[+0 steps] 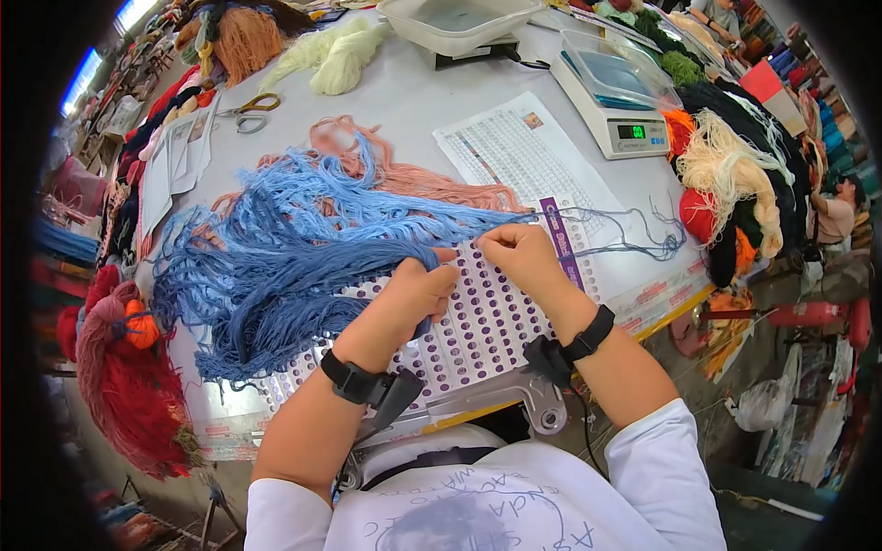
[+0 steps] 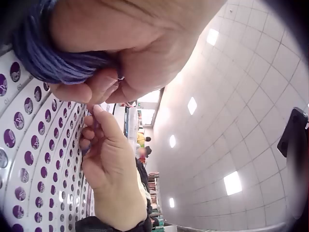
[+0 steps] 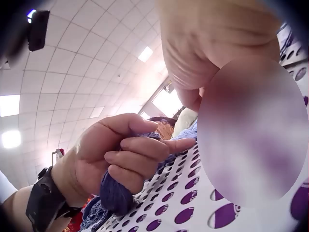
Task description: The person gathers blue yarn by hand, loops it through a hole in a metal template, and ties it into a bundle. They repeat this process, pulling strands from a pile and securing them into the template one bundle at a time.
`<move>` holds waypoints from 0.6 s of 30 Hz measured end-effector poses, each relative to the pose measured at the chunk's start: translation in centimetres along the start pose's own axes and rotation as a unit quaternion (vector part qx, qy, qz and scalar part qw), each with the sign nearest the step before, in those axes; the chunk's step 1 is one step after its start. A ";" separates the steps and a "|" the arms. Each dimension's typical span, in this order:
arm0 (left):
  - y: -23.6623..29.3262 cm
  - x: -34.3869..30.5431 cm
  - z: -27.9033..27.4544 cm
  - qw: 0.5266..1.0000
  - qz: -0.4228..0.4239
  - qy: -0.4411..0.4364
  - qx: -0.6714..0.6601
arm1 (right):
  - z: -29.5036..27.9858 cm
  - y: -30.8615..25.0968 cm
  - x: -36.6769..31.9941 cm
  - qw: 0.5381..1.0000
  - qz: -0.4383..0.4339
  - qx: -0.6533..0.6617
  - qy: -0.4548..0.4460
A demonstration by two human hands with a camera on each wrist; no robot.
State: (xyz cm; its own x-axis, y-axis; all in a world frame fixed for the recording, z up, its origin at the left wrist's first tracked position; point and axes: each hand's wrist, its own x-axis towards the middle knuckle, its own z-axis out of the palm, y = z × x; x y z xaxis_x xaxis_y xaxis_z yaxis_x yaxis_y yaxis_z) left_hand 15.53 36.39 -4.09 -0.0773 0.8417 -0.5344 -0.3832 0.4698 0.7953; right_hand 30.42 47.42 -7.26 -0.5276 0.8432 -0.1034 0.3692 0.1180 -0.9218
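My left hand (image 1: 418,289) grips a thick hank of dark blue yarn (image 1: 303,275), its fingers curled round one end while the loose length spreads left over the table. The left forefinger points out toward my right hand (image 1: 528,262). There the thumb and forefinger pinch together at the left fingertips, with a bit of bluish strand among the curled fingers in the left wrist view. Beneath both hands lies a white card (image 1: 487,354) with rows of purple-ringed holes and a purple strip (image 1: 560,241). Light blue yarn (image 1: 312,193) lies just beyond; thin dark strands (image 1: 625,246) trail right.
Pinkish-brown yarn (image 1: 432,184) lies behind the blue. A printed chart (image 1: 524,151), a digital scale (image 1: 620,133), another scale with a tray (image 1: 459,32) and scissors (image 1: 248,115) are farther back. Red yarn (image 1: 129,395) hangs over the left edge; cream yarn (image 1: 726,174) sits right.
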 end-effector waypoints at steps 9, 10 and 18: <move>0.1 0.0 0.0 1.000 0.000 0.001 0.011 | 1.1 -1.4 -0.2 0.997 0.060 -0.040 0.003; -0.1 0.6 0.0 1.000 0.016 -0.008 0.018 | 1.2 -1.6 -0.3 0.996 0.068 -0.059 0.009; 0.5 3.2 0.0 0.970 0.053 0.072 0.226 | 1.6 -1.5 -0.6 0.992 0.067 -0.102 0.042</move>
State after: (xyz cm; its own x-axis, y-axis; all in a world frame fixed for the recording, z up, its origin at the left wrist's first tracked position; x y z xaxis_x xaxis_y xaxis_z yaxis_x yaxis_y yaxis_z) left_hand 15.12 39.34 -5.42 -0.2347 0.8604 -0.4522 0.0732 0.4796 0.8745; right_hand 28.96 45.84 -6.42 -0.4013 0.8981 -0.1801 0.5835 0.0991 -0.8061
